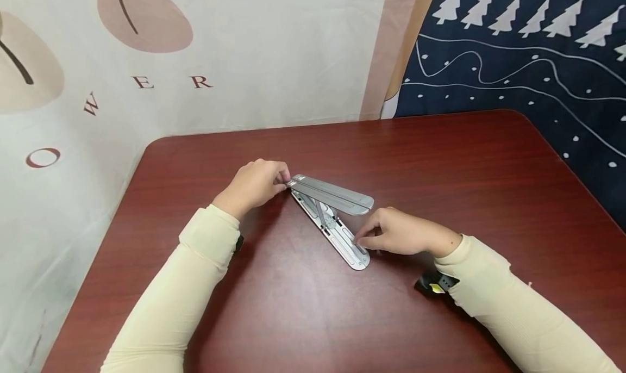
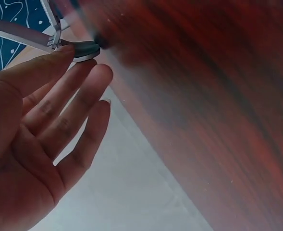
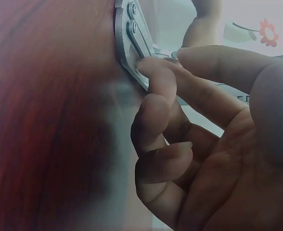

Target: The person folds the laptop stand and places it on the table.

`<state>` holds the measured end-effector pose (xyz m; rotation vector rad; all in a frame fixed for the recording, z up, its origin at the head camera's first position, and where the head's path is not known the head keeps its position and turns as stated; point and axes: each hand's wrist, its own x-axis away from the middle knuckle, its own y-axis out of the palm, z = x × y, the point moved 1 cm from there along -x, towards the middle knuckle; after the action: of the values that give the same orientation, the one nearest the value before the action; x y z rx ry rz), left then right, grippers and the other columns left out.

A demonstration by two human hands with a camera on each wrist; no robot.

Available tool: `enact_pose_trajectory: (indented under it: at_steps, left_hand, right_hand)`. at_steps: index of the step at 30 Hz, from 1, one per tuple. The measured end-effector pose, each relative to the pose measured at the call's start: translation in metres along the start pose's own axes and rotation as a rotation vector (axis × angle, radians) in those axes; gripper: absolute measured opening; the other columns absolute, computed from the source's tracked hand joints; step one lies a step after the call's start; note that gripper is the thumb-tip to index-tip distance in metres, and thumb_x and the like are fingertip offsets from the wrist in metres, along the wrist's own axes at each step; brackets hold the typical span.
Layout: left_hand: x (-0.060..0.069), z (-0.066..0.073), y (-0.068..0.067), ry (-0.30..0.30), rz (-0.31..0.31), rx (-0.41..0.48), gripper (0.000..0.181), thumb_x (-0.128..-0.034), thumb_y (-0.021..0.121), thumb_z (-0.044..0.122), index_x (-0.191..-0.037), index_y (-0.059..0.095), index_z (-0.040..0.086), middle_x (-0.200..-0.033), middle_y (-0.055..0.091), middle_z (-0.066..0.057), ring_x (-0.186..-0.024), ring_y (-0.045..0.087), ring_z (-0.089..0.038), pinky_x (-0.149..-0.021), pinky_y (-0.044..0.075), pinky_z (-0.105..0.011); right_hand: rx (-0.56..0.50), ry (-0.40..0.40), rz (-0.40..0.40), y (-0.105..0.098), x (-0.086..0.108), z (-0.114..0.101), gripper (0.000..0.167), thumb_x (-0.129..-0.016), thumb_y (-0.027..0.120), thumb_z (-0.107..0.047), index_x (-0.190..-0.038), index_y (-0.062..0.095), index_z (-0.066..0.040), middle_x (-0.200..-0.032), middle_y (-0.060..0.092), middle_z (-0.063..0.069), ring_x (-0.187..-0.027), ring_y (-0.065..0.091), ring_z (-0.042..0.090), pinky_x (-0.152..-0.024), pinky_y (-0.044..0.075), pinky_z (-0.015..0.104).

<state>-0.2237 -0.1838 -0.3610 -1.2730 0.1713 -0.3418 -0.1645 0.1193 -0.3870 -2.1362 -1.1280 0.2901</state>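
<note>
Behind and to the left of the metal stand (image 1: 332, 193) spreads a pale, softly creased cloth (image 1: 274, 52), printed with rounded beige and dusty-pink shapes and the reddish letters O, W, E, R. Nearer than the stand, on its left, comes a cream sleeve (image 1: 166, 302) of smooth, snug fabric, folded thick at the wrist. At the stand's far-left end the left hand (image 1: 256, 182) grasps it, thumb and forefinger pinching the joined end while the remaining fingers stay loose.

The stand itself is on the table (image 1: 264, 313), between the two hands, opened like a wedge: a grey upper plate with lengthwise grooves and rounded corners tilts above a shiny lower plate (image 1: 346, 240), round-ended and ridged, with slim struts (image 1: 320, 214) running between them. Under the stand, the table is glossy reddish-brown with streaky wood grain.

Just right of the stand, the right hand (image 1: 403, 231) pinches the lower plate's edge, its fingers curled. Further right of the stand are a black wrist device (image 1: 429, 284) and another cream sleeve (image 1: 518, 305); behind them, a navy cloth (image 1: 513, 71) bears white trees, dots and wavy lines
</note>
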Motion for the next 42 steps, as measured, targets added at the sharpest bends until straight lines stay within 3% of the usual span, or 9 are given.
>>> enact_pose_trajectory:
  at_steps: [5, 12, 19, 23, 30, 42]
  left_hand:
    - [-0.005, 0.000, 0.004, 0.029, 0.023, 0.000, 0.009, -0.0885, 0.074, 0.013, -0.094, 0.070, 0.017, -0.092, 0.076, 0.003, -0.087, 0.070, -0.018, -0.081, 0.052, -0.042]
    - [-0.012, 0.003, 0.008, 0.051, 0.024, -0.012, 0.009, -0.0889, 0.075, 0.013, -0.094, 0.070, 0.019, -0.093, 0.076, 0.003, -0.087, 0.070, -0.017, -0.081, 0.053, -0.042]
    - [-0.022, 0.008, 0.008, 0.056, 0.017, -0.016, 0.007, -0.0915, 0.073, 0.015, -0.097, 0.068, 0.017, -0.087, 0.075, 0.004, -0.061, 0.065, -0.008, -0.081, 0.053, -0.042]
    - [-0.024, 0.012, 0.008, 0.052, 0.012, -0.004, 0.007, -0.0925, 0.072, 0.015, -0.098, 0.067, 0.016, -0.088, 0.076, 0.004, -0.054, 0.063, -0.005, -0.083, 0.053, -0.042]
    - [-0.030, 0.018, 0.007, 0.064, 0.013, -0.013, 0.006, -0.0932, 0.069, 0.014, -0.098, 0.067, 0.015, -0.085, 0.075, 0.004, -0.053, 0.062, -0.006, -0.082, 0.053, -0.042]
    - [-0.040, 0.023, 0.011, 0.053, -0.011, -0.002, 0.006, -0.0934, 0.070, 0.015, -0.098, 0.067, 0.019, -0.085, 0.076, 0.006, -0.056, 0.063, -0.006, -0.081, 0.053, -0.042]
  right_hand:
    - [-0.024, 0.026, -0.013, 0.002, 0.000, -0.001, 0.020, -0.093, 0.065, -0.009, -0.107, 0.077, -0.006, -0.060, 0.066, -0.002, -0.051, 0.052, 0.000, -0.053, 0.045, 0.019]
    - [-0.040, 0.013, -0.036, 0.007, 0.003, -0.001, 0.023, -0.093, 0.063, -0.007, -0.113, 0.076, -0.008, -0.059, 0.064, 0.000, -0.047, 0.050, 0.000, -0.051, 0.047, 0.021]
    - [0.004, -0.003, -0.024, 0.008, 0.004, -0.006, 0.025, -0.092, 0.062, -0.007, -0.114, 0.075, -0.009, -0.060, 0.062, -0.003, -0.048, 0.050, -0.003, -0.053, 0.048, 0.021]
    - [0.037, -0.019, -0.023, 0.009, 0.004, -0.009, 0.026, -0.093, 0.062, -0.008, -0.115, 0.075, -0.010, -0.062, 0.061, -0.006, -0.052, 0.049, -0.004, -0.054, 0.048, 0.020]
    - [0.110, -0.055, -0.014, 0.012, 0.006, -0.014, 0.026, -0.092, 0.064, -0.009, -0.116, 0.075, -0.010, -0.077, 0.063, -0.010, -0.061, 0.049, -0.005, -0.062, 0.048, 0.019]
    - [0.185, -0.040, -0.015, 0.015, 0.004, -0.021, 0.025, -0.092, 0.065, -0.013, -0.115, 0.075, -0.012, -0.079, 0.064, -0.010, -0.059, 0.046, -0.005, -0.063, 0.046, 0.018]
